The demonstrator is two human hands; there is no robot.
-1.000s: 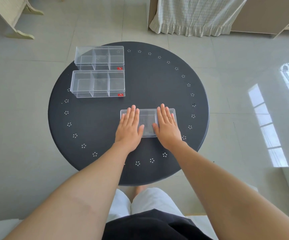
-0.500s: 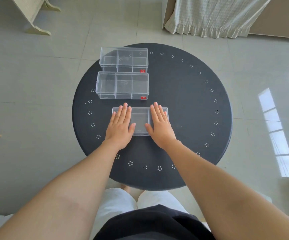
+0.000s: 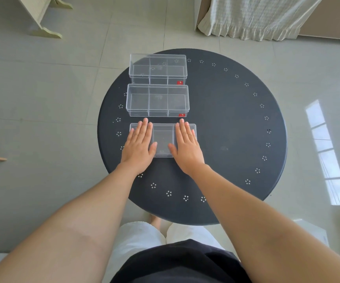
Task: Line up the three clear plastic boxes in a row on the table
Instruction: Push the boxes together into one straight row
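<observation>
Both palms are lying flat, fingers spread: my left hand (image 3: 138, 147) and right hand (image 3: 186, 147) are pressing the nearest box (image 3: 163, 139) on the table (image 3: 236, 129), just behind 2 other boxes (image 3: 158, 100).

1 head-worn wide-angle camera looks forward and steeply down from above a round dark table (image 3: 236, 129). The view faces away from the person's body, with both forearms reaching in from the bottom corners toward the centre. The table fills the middle of the frame, close below; tiled floor (image 3: 42, 99) surrounds it, curving at the edges. The person's lap sits at the bottom edge. No 2nd view is given.
</observation>
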